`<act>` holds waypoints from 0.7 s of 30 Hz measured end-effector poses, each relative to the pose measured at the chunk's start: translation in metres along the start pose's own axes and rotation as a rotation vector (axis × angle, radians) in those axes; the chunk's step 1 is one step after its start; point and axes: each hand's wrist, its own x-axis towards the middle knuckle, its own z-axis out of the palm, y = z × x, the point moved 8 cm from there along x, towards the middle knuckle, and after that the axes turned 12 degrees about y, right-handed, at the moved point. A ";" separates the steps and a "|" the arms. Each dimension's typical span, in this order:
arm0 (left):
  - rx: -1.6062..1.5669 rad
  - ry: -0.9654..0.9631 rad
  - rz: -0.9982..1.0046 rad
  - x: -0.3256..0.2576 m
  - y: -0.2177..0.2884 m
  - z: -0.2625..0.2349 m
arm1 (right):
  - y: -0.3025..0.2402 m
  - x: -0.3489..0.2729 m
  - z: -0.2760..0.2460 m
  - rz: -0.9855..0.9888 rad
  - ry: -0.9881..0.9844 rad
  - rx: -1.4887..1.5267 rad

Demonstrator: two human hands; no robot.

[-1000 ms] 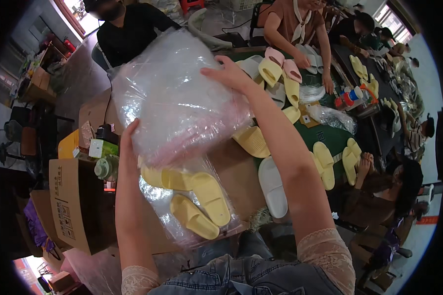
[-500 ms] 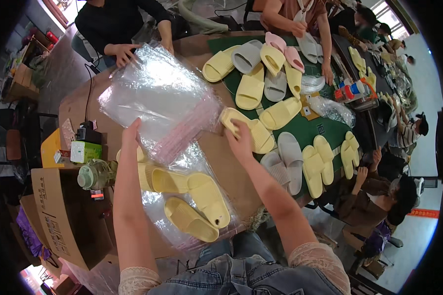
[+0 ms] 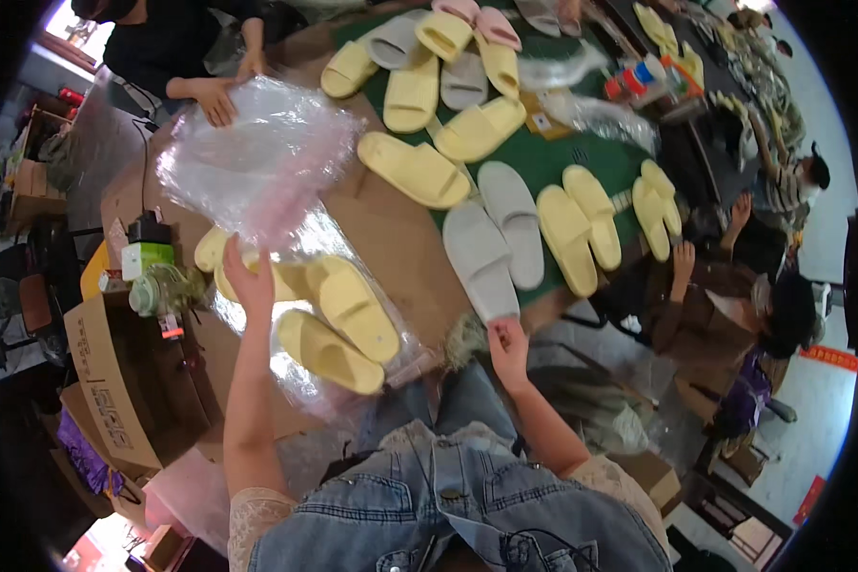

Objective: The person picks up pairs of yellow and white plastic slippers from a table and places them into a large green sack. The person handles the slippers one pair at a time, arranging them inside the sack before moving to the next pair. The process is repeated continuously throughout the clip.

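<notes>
My right hand (image 3: 508, 351) pinches the near end of a grey slipper (image 3: 477, 259), which lies at the table's edge beside its grey mate (image 3: 511, 214). My left hand (image 3: 248, 278), fingers apart, hovers over or rests by the yellow slippers (image 3: 353, 300) at the left; contact cannot be made out. Those slippers lie on a clear plastic bag (image 3: 329, 234). Just beyond my left hand is a stack of clear bags (image 3: 238, 148) with a pinkish edge. A single yellow slipper (image 3: 415, 170) lies on the brown board between the bags and the grey pair.
A person's hand (image 3: 212, 100) rests on the bag stack across the table. More yellow, grey and pink slippers cover the green mat (image 3: 562, 148). An open cardboard box (image 3: 129, 381) and a green-lidded bottle (image 3: 153, 294) stand at left. Another person sits at right.
My right hand has let go of the yellow slipper and moved nearer to me, onto the grey slipper. That slipper has shifted toward me. My left hand has come away from the bag stack's edge.
</notes>
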 end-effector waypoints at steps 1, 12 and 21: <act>-0.006 -0.070 0.058 -0.035 0.022 -0.004 | -0.002 -0.001 -0.014 -0.043 0.019 0.002; 0.258 -0.423 0.099 -0.293 0.099 -0.060 | 0.018 -0.030 -0.075 -0.059 -0.076 -0.050; 0.217 -0.132 0.072 -0.166 0.085 -0.076 | -0.051 -0.022 0.033 -0.235 -0.426 0.086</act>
